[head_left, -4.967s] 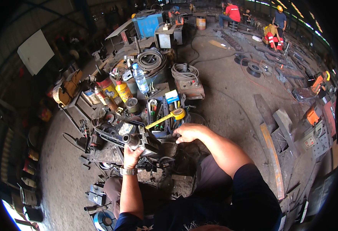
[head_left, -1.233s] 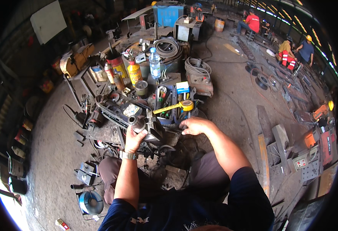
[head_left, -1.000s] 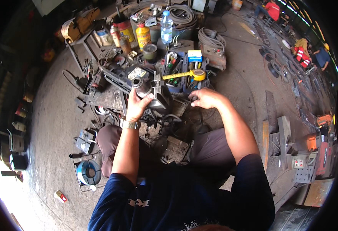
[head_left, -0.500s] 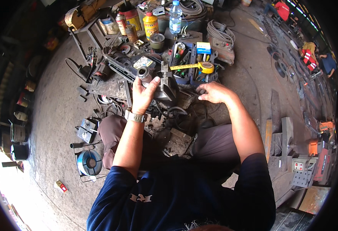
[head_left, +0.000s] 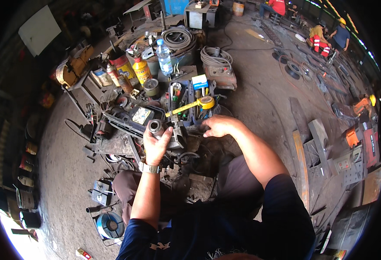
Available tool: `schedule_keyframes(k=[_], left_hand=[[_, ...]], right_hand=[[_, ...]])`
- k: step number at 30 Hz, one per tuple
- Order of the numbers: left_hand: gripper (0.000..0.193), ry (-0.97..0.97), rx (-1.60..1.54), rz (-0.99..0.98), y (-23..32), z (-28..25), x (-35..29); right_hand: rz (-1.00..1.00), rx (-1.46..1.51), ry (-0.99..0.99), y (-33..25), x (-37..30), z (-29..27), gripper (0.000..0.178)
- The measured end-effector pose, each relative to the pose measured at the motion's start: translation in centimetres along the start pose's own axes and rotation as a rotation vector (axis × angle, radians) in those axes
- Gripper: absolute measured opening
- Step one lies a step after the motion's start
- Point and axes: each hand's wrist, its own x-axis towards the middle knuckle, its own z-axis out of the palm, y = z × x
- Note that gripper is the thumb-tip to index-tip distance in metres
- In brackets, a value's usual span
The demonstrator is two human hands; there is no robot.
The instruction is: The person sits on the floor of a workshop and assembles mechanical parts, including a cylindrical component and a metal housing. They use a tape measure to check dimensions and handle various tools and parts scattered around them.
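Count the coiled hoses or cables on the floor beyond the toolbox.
2: one dark coil behind the water bottle, one grey coil right of it. Clutter may hide more.

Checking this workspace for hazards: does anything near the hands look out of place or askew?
The yellow tape measure lies on the blue tool tray with its blade pulled out, slanting left across the tools. The left hand grips a metal tube; the right hand rests at the tray's edge. Parts lie scattered around, nothing visibly spilled.
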Motion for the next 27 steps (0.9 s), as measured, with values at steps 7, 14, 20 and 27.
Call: schedule_keyframes(k=[7, 14, 20, 27], left_hand=[[0.029, -0.004, 0.157, 0.05, 1.2, 1.3, -0.4], [0.028, -0.028, 0.108, 0.139, 1.3, 2.0, -0.5], [0.028, -0.03, 0.153, 0.159, 2.1, 3.0, -0.3], [0.035, -0.01, 0.161, 0.189, 2.4, 2.7, -0.5]], right_hand=[[-0.03, -0.015, 0.052, 1.6, 0.0, 0.9, 0.056], [-0.003, 0.007, 0.093, 2.3, -0.9, 1.1, 0.055], [-0.026, -0.011, 0.112, 2.5, -0.7, 0.8, 0.054], [-0.012, -0.001, 0.105, 1.9, -0.8, 0.8, 0.055]])
